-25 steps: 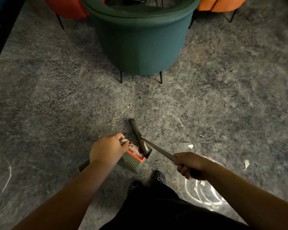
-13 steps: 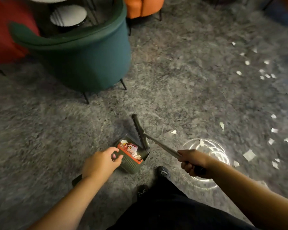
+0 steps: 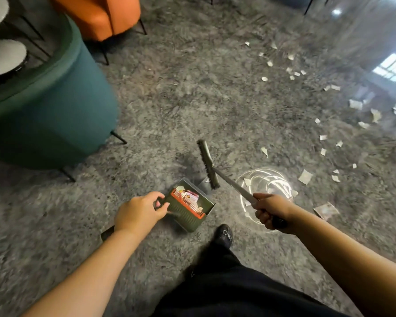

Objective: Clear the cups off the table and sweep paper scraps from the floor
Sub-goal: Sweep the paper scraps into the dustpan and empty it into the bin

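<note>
My left hand (image 3: 140,211) grips the handle of a dark green dustpan (image 3: 181,216) with an orange comb edge, held low over the grey floor. Some trash and paper lie inside it. My right hand (image 3: 270,211) holds the metal handle of a broom, whose dark brush head (image 3: 208,164) hangs just beyond the dustpan's mouth. Several white paper scraps (image 3: 305,176) are scattered over the floor to the right, from close by my right hand out to the far right edge. No cups are in view.
A teal armchair (image 3: 55,115) stands at the left, an orange chair (image 3: 105,14) behind it. Small round tabletops (image 3: 5,57) show at the top left. My black shoe (image 3: 225,233) and trouser leg are below the dustpan. A bright ring of reflected light (image 3: 264,179) lies on the floor.
My view has swung to the right, so the teal chair slid left and many more scraps came into sight. The brush head now sits a little farther from the dustpan.
</note>
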The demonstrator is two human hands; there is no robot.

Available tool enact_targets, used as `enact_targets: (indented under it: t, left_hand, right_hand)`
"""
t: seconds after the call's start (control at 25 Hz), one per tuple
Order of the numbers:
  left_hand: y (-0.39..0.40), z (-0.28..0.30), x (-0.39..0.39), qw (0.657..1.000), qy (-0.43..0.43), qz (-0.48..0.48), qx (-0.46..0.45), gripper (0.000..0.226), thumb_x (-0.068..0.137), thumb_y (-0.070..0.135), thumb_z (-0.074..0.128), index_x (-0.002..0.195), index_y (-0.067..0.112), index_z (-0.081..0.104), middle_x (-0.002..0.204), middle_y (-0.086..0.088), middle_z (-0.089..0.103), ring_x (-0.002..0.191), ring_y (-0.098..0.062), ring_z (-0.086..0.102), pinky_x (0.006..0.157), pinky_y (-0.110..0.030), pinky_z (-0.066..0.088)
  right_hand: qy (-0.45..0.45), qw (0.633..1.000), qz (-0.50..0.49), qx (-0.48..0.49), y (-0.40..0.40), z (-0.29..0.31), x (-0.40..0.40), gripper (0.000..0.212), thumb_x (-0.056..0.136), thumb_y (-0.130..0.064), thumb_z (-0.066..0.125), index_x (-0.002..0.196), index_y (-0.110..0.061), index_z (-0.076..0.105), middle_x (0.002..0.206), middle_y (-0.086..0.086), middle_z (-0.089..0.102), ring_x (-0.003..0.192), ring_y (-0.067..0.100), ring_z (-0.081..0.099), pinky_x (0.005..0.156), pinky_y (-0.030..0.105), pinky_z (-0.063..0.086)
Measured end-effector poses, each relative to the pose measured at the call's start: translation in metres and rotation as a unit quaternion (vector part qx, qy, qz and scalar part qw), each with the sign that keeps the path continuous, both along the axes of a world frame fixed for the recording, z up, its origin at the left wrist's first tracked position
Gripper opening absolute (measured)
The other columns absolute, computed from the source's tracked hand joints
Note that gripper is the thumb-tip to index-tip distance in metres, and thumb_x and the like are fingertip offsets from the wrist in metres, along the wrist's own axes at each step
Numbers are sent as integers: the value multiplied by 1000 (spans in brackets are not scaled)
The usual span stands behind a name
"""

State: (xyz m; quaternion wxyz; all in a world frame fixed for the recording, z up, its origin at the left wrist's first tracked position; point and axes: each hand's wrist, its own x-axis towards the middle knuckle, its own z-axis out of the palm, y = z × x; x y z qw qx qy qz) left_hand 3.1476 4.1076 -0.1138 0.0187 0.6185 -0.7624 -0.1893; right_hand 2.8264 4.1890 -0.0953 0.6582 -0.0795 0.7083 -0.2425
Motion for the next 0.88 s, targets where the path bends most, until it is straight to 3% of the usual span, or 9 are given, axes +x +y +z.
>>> enact_targets:
  t: [0.24,0.4,0.64,0.88]
  left_hand:
    - [-64,-4,-65,998,-23,-52,41,26,84,53,62,101,34,66,72,12,60,70,-17,58,56,-24,37]
    - [-103,-8,-101,992,-65,-92,62,29,86,55,58,106,35,63,87,6,69,77,-22,63,56,-26,44]
    - [-133,-9,-138,988,-89,-117,56,31,86,56,56,111,37,61,90,6,71,78,-20,65,58,-27,49]
    - [-156,-8,-157,988,-97,-111,40,30,85,58,56,106,37,62,82,5,68,66,-19,58,47,-24,38]
  right_hand:
    - [21,999,-23,9,-32,-12,-55,39,95,-1,44,133,-12,44,54,2,40,38,7,32,35,15,25]
    - [34,999,-25,26,-56,-30,-85,47,95,0,45,137,-18,41,55,3,41,37,8,34,35,15,27]
    - [51,993,82,64,-93,-57,-101,26,93,1,41,116,-8,51,58,5,40,39,11,34,36,18,28]
    - [9,984,152,86,-112,-74,-82,30,94,-1,39,120,-15,45,58,4,39,41,10,35,36,18,31]
